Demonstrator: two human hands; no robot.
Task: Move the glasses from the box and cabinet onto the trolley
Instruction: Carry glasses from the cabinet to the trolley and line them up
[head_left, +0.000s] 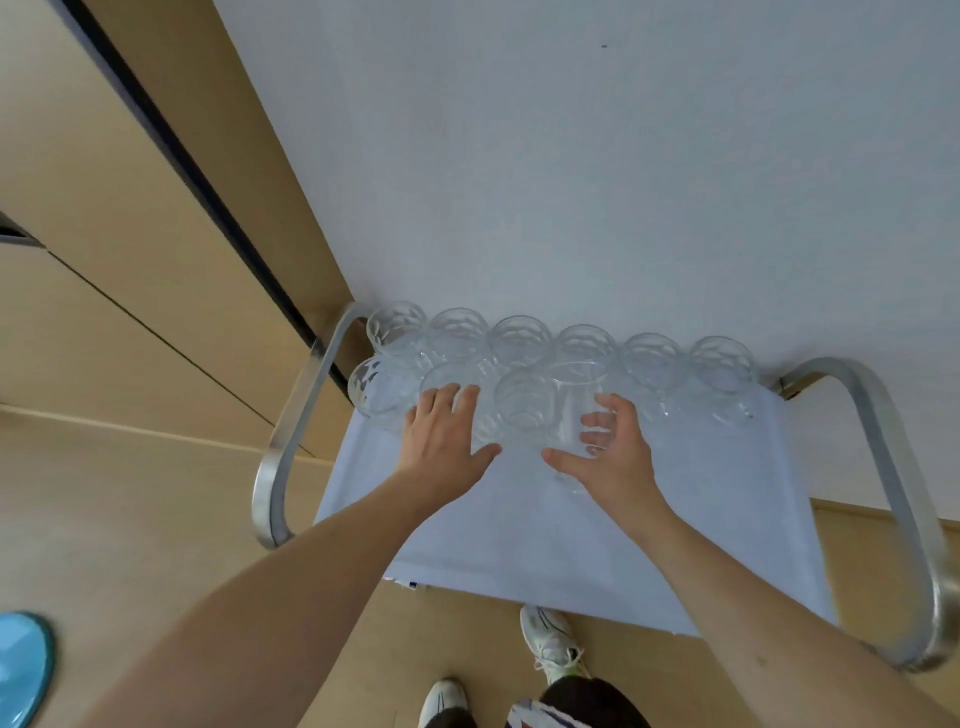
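Several clear glasses (519, 338) stand in two rows along the far side of the trolley (519, 530), which is covered with a white cloth. My left hand (441, 447) holds a glass (485, 423) in the near row, fingers over its far side and thumb at its near side. My right hand (615, 457) grips a taller plain glass (574, 400) just right of the near row, thumb on the left and fingers curled round the right. This glass stands upright at the cloth; I cannot tell whether it touches it.
Curved metal handles rise at the trolley's left end (283, 447) and right end (904, 499). A white wall (571, 156) stands right behind the glasses. Wooden cabinet fronts (130, 249) are at the left. A blue object (21, 665) lies on the floor at the lower left, and my shoes (550, 644) are near the trolley.
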